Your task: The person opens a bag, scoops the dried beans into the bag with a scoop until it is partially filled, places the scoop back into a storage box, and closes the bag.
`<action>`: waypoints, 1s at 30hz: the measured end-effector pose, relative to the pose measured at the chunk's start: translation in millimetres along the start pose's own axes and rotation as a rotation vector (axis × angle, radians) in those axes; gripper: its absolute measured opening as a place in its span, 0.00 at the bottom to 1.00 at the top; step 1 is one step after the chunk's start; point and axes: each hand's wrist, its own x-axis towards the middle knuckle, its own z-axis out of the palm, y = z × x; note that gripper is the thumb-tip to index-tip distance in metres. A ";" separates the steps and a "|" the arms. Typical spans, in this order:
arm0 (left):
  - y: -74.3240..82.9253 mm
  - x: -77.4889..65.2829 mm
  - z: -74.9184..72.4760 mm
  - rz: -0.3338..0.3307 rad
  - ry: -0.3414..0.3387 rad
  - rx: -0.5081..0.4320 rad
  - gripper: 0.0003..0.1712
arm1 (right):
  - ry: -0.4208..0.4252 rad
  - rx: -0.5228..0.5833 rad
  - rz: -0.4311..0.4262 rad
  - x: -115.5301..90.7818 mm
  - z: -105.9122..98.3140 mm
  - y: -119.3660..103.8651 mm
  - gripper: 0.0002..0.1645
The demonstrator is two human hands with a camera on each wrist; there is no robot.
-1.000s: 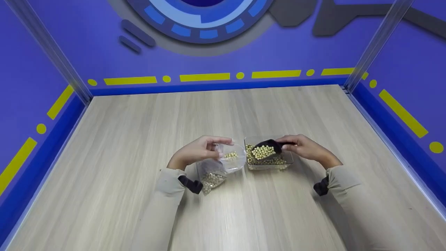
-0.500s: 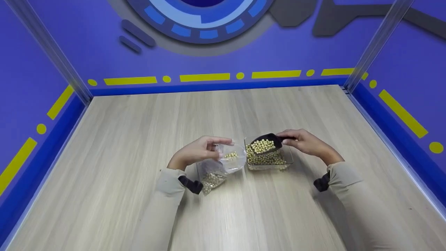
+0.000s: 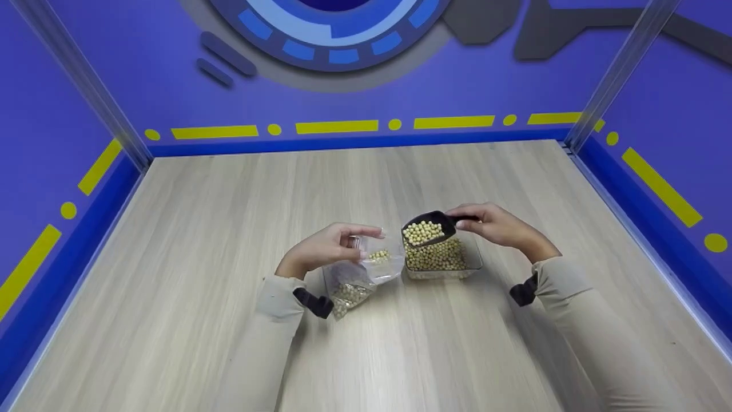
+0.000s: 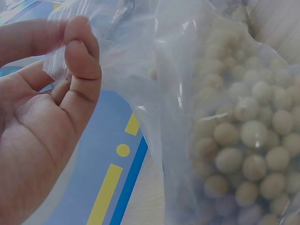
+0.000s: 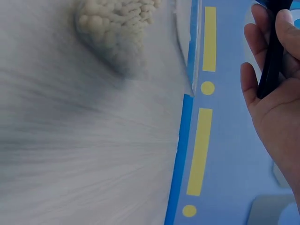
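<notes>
My left hand (image 3: pixel 323 249) pinches the rim of a clear zip bag (image 4: pixel 173 108), its mouth held spread and turned to the right. Pale yellow soybeans (image 4: pixel 255 140) fill the bag's lower part, and a few more show at its mouth. With curled fingers my right hand (image 3: pixel 494 226) grips the handle of a black scoop (image 3: pixel 449 223), also seen in the right wrist view. A heap of soybeans (image 3: pixel 423 232) lies in the scoop, which hovers over the left side of a clear box (image 3: pixel 473 262), close to the bag's mouth. More soybeans lie in the box.
The wooden table (image 3: pixel 229 229) carries the bag and box near its middle. A blue-purple wall (image 3: pixel 354 103) with yellow marks stands at the back, with more panels at both sides.
My right hand has lifted the loaded scoop up from the box and carried it left toward the bag. The left hand and bag have stayed in place.
</notes>
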 end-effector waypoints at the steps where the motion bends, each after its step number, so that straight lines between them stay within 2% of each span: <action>1: -0.2 0.1 0.0 0.001 0.000 -0.002 0.32 | -0.005 -0.003 0.001 0.8 0.0 -1.9 0.21; 9: 0.2 0.9 -0.8 -0.007 0.007 0.021 0.33 | -0.035 -0.024 -0.034 9.0 0.0 -14.2 0.19; 17: 0.0 0.3 0.0 -0.009 0.008 0.008 0.33 | -0.058 -0.080 -0.109 12.9 2.5 -23.3 0.18; 30: 1.0 -0.7 0.6 -0.002 0.009 0.009 0.33 | -0.099 -0.193 -0.145 17.7 3.0 -38.9 0.18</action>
